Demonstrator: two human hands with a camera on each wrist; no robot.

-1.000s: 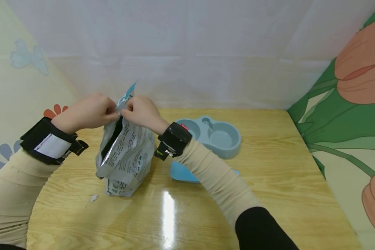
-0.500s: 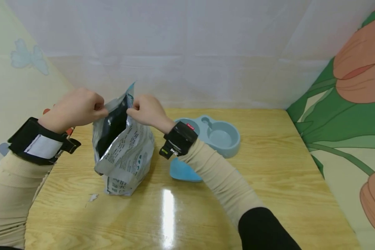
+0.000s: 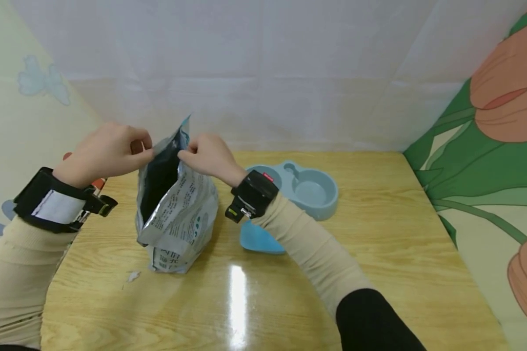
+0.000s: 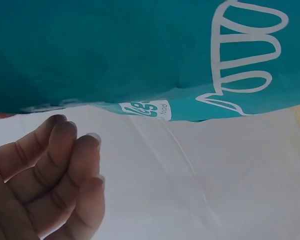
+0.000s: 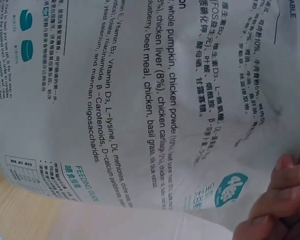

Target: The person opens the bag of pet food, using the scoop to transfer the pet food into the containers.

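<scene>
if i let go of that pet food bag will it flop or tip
The pet food bag is creased, crinkled foil, so its walls probably flop. It stands on a folded base but leans, so it may tip once the left hand and right hand release its open mouth.

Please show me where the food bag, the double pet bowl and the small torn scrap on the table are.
food bag (image 3: 177, 214): head view, on its printed silver side panel.
double pet bowl (image 3: 309, 194): head view, inside its right-hand basin.
torn scrap (image 3: 132, 276): head view, on the middle of the scrap, in front of the bag.
</scene>
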